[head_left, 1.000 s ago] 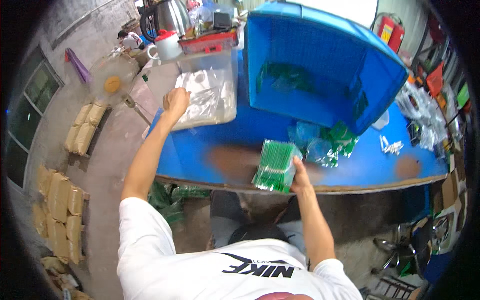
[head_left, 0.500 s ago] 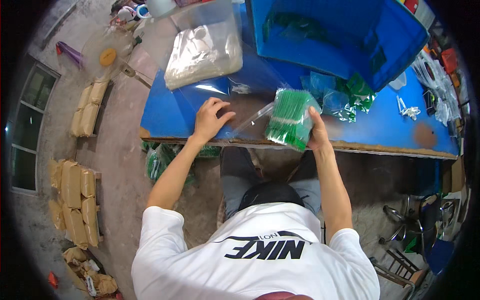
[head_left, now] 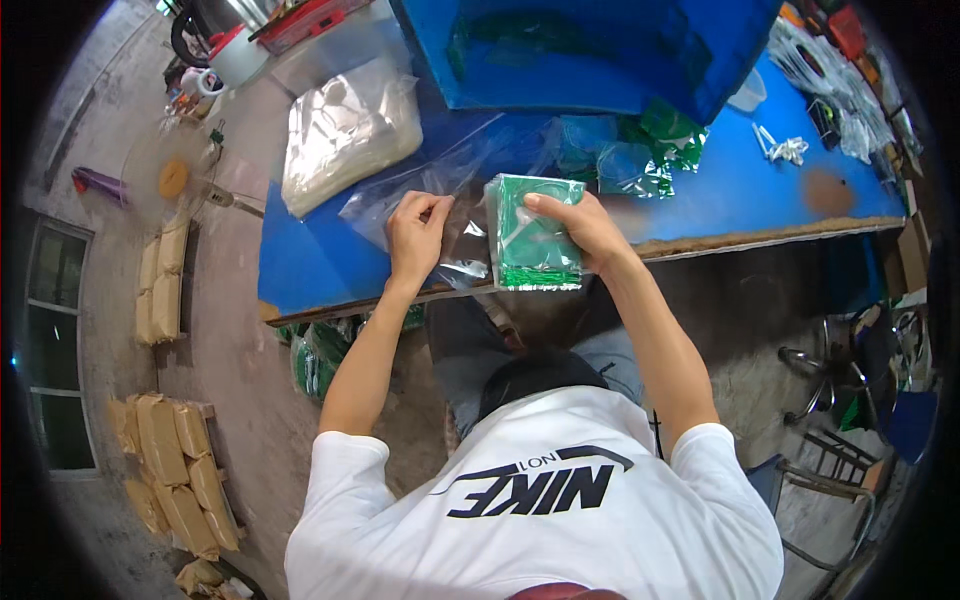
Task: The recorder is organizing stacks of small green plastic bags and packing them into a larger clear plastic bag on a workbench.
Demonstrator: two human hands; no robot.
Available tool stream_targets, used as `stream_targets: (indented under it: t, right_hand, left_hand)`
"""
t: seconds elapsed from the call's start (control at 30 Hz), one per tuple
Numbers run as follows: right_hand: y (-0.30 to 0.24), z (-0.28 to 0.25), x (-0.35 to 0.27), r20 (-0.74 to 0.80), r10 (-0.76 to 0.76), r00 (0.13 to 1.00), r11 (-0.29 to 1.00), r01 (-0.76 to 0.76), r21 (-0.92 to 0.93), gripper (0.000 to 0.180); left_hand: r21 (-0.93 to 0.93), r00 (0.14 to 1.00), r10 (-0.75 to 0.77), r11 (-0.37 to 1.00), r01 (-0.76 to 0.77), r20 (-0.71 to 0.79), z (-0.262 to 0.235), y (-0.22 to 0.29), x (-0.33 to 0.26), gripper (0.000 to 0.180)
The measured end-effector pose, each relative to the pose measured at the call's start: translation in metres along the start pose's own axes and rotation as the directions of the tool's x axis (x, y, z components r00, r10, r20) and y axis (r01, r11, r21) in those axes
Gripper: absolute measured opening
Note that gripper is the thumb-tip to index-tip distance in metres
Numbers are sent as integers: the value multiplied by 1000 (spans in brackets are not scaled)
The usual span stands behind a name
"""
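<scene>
My right hand [head_left: 588, 230] grips a thick bundle of green-and-clear plastic packets [head_left: 538, 255] at its right side, the thumb lying on top. The bundle is upright at the table's front edge, its green shiny band at the bottom. My left hand [head_left: 416, 232] has thumb and forefinger pinched together on a clear plastic bag [head_left: 466, 250], which spreads out between it and the bundle. Where exactly the fingers meet the film is hard to see. Beyond my left hand lies a pile of clear plastic bags [head_left: 350, 130].
A large blue bin [head_left: 590, 85] stands on the blue table [head_left: 740, 200], loose green packets [head_left: 640, 165] in front of it. Small white pieces [head_left: 785, 148] lie to the right. A fan [head_left: 175, 180] stands left of the table; brown sacks [head_left: 180, 470] are stacked on the floor.
The green bundle has turned from tilted to upright and moved slightly left, its flat face now showing. My left fingers, apart before, have closed on the clear bag. The whole view has shifted.
</scene>
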State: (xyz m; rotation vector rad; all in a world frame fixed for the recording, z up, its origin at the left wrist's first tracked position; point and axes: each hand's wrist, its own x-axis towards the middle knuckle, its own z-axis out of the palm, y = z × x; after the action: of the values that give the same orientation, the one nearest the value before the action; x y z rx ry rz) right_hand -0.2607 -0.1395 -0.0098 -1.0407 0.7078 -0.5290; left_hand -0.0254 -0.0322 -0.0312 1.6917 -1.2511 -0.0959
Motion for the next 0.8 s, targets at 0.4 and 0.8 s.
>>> stream_targets:
  t: [0.4,0.8]
  right_hand:
    - [2,-17,7,56,194,979,954,-175,-245,50]
    - [-35,5,20,-84,-91,992,986,101,133,42]
  left_hand:
    - [-218,995,9,976,12,97,16,4,1,12]
    - [-296,903,425,872,-389,66,9,101,-17,6]
